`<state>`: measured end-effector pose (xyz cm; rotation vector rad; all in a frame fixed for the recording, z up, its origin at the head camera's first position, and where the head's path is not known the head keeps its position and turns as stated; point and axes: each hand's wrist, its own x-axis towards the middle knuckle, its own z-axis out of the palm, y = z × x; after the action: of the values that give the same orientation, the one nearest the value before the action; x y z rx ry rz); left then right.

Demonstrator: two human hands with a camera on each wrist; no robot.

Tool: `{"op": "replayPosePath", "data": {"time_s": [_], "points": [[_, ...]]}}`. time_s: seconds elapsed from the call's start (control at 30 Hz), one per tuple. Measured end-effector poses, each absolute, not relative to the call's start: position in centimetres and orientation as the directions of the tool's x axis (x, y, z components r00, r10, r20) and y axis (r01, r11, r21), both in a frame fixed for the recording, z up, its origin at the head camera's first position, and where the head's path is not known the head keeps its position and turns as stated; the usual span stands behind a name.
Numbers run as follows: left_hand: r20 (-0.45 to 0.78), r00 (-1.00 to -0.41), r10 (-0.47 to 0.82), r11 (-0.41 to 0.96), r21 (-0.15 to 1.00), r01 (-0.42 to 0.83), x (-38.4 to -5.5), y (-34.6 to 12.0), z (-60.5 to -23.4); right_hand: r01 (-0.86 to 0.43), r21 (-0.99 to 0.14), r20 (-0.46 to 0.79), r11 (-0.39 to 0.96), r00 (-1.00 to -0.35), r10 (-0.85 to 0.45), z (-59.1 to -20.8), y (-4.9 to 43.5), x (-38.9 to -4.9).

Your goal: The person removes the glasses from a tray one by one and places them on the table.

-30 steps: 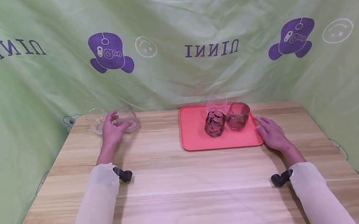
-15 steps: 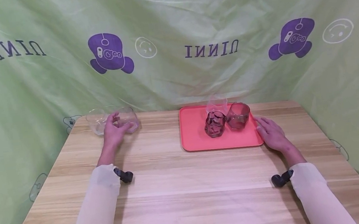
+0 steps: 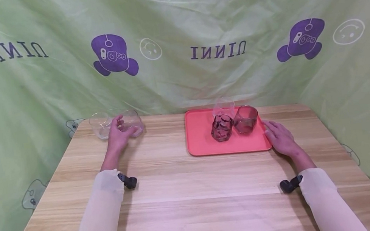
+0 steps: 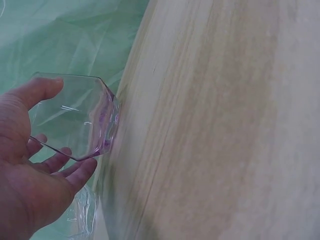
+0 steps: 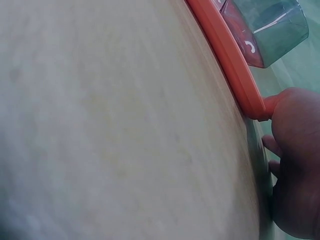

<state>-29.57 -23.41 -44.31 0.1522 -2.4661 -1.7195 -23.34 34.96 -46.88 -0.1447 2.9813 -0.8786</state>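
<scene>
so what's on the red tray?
The red tray bears two dark glasses; behind the left one a clear glass shows, its base covered by that dark glass.

"What sort of place is this?"
"A small curtained booth, by the look of it: green fabric (image 3: 181, 85) hangs behind the wood-grained bench (image 3: 194, 198) and along both its sides."
"Plain cloth?"
"Printed, with purple cartoon figures (image 3: 113, 57), white smiley faces (image 3: 150, 49) and dark lettering (image 3: 218, 50) whose Ns look reversed."
"So is it a home or a lab?"
"Can't tell; the cloth hides whatever lies beyond. Black cameras (image 3: 130, 182) at both cuffs (image 3: 107, 179) suggest a recording set-up."
</scene>
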Motion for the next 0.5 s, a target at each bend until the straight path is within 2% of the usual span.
{"op": "replayPosePath", "data": {"time_s": [0.2,0.5], "points": [[0.066,-0.982,-0.175,0.338,0.941,0.003,-29.3,-23.3,-44.3,-0.086,-0.541,0.004,0.837,-0.995,-0.099,-47.0,35.0,-23.4],[0.240,-0.942,-0.235,0.381,0.914,0.138,-28.9,-22.1,-43.9,-0.090,-0.538,0.014,0.838,-0.995,-0.097,-47.0,34.9,-23.3]]}}
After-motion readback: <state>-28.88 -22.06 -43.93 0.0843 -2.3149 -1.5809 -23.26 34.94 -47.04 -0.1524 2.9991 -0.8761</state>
